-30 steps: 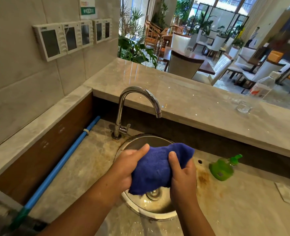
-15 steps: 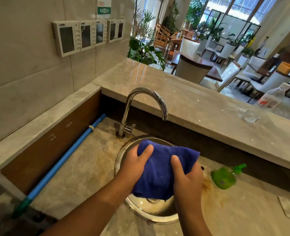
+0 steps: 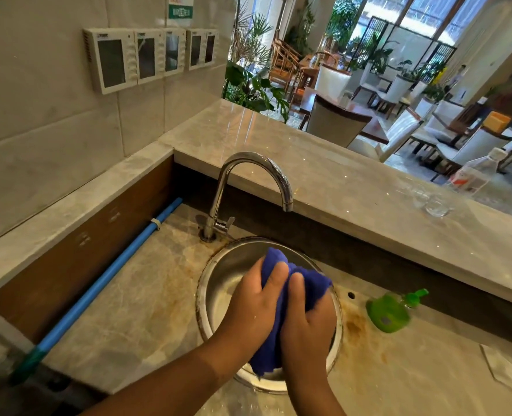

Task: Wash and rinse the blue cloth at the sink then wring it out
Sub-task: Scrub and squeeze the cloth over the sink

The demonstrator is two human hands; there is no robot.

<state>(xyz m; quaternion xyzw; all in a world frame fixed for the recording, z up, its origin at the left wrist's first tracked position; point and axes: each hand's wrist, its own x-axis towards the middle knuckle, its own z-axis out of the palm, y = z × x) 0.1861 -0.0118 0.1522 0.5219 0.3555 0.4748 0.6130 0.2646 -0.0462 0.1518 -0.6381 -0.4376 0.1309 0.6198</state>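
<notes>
The blue cloth (image 3: 278, 313) is bunched between both hands above the round steel sink (image 3: 218, 283). My left hand (image 3: 254, 301) grips its left side with the thumb laid over the top. My right hand (image 3: 307, 319) grips its right side, thumb up against the left thumb. Cloth corners stick out above the thumbs and hang below the palms. The chrome tap (image 3: 248, 187) curves over the basin behind the hands; no water runs from its spout.
A green soap pump bottle (image 3: 389, 310) lies on the stained marble counter right of the sink. A blue pole (image 3: 104, 283) runs along the left wall. On the raised ledge stand a glass (image 3: 435, 202) and a clear bottle (image 3: 474, 175).
Both hands have pressed closer together, squeezing the cloth into a tighter bundle. The thumbs now sit side by side, and the hands have sunk lower over the basin.
</notes>
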